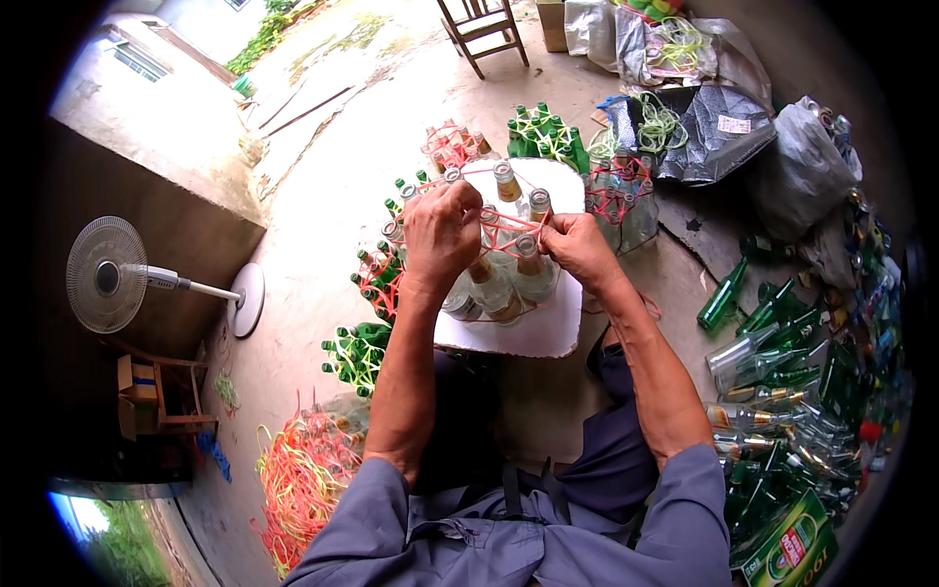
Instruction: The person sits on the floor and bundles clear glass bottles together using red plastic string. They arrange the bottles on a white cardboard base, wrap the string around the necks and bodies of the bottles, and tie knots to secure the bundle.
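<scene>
A group of clear glass bottles [531,284] stands on a white board [548,336] in front of me, with red plastic strapping [501,219] looped around the necks. My left hand [440,235] is closed at the left necks of the group, fingers curled onto the strapping; its fingertips are partly hidden. My right hand [579,247] pinches the red strap just beside the right front bottle necks. Bundles of green bottles [548,134] tied with pale and red straps stand around the board's back and left side.
Loose bottles [724,293] lie heaped at the right, below bags [802,166] and silver sheeting [719,142]. A tangle of red and yellow strapping [298,479] lies at lower left. A standing fan [108,274] and wooden chair [176,391] are left; another chair [484,29] stands behind.
</scene>
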Demonstrator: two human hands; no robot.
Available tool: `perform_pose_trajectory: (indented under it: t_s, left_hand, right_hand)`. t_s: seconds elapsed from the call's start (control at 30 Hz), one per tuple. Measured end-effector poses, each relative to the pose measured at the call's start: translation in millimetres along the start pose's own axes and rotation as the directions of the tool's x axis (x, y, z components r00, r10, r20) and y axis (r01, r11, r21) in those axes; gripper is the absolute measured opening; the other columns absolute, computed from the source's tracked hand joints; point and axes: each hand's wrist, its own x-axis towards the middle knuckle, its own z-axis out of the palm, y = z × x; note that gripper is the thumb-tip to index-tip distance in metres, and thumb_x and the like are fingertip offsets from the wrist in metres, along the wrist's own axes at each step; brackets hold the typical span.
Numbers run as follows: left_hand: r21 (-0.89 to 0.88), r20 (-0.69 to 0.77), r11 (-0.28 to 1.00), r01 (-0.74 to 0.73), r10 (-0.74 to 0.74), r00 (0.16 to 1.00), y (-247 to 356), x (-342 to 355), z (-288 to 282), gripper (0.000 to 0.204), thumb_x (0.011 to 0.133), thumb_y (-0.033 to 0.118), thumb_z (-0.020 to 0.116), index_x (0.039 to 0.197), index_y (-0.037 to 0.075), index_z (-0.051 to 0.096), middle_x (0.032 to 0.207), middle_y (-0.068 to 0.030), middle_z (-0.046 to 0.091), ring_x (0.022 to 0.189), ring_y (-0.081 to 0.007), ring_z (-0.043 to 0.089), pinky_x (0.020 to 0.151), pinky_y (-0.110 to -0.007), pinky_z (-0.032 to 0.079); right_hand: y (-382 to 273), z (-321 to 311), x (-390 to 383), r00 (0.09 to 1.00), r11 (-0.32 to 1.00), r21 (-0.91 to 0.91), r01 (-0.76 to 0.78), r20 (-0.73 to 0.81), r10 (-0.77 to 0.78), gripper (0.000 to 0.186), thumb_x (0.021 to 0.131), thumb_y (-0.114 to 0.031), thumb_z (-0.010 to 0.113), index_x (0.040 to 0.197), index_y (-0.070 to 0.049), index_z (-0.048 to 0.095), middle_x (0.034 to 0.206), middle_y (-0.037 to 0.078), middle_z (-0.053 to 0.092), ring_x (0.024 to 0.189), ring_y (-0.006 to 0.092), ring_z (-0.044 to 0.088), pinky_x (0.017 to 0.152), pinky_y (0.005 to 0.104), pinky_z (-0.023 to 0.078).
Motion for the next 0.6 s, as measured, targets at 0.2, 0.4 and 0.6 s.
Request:
perform_pose_trajectory:
  t_s: [0.2,0.4,0.6]
  left_hand:
    - [-0.095,0.06,0.991,0.1,-0.094,0.994,-3,4,3,0.009,0.082,0.001,0.067,0.089,0.006,0.069,0.086,-0.0106,0.072,0.079,-0.0282,0.069,0.075,-0.039,0.054]
    - [-0.067,0.144,0.977,0.203,-0.192,0.971,-8,6,11,0.01,0.084,0.003,0.067,0.092,0.005,0.074,0.084,-0.0123,0.074,0.077,-0.028,0.073,0.072,-0.037,0.055]
    - [-0.015,0.133,0.984,0.176,-0.173,0.976,-13,2,13,0.011,0.087,0.005,0.065,0.094,0.005,0.074,0.086,-0.0146,0.075,0.077,-0.0298,0.074,0.072,-0.038,0.056]
  right_hand:
    - [-13,2,-8,1.0,0.999,0.028,-0.023,0.006,0.023,0.027,0.096,-0.017,0.067,0.077,0.002,0.071,0.069,-0.001,0.065,0.063,0.0053,0.054,0.058,0.0256,0.044]
    - [-8,-4,-7,0.999,0.995,-0.091,0.038,0.035,-0.034,0.026,0.095,-0.017,0.067,0.077,0.002,0.071,0.067,-0.002,0.062,0.06,0.0058,0.05,0.056,0.0274,0.043]
    - [-26,-9,-15,0.998,0.999,0.021,-0.05,0.039,0.049,0.029,0.093,-0.015,0.067,0.068,-0.001,0.066,0.063,-0.005,0.056,0.057,0.0035,0.044,0.052,0.0259,0.037]
